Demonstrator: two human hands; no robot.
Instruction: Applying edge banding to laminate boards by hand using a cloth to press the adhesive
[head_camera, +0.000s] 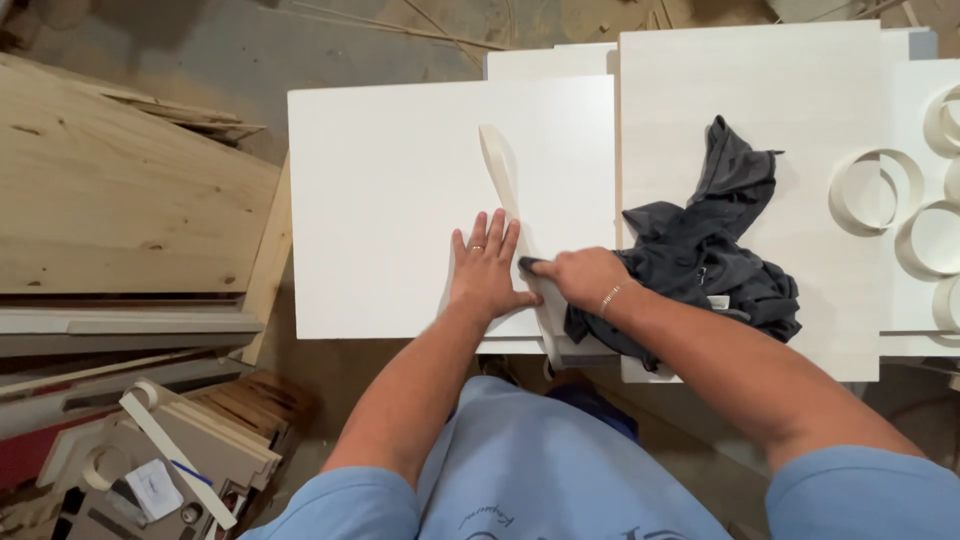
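A white rectangular panel (390, 190) lies flat in front of me. My left hand (486, 268) rests on it palm down, fingers spread, with a ring on one finger. A pale strip of edge banding (500, 165) curls up from the panel just above that hand. My right hand (582, 277), with a bracelet at the wrist, is closed on a corner of a dark grey cloth (715, 250) and presses it against the strip beside my left thumb. Most of the cloth lies bunched on a second white panel (750, 90) to the right.
Several coils of white edge banding (875, 190) lie at the far right. Plywood sheets (110, 190) are stacked at the left, with offcuts and tape rolls (150, 450) on the floor below. Dusty floor shows beyond the panels.
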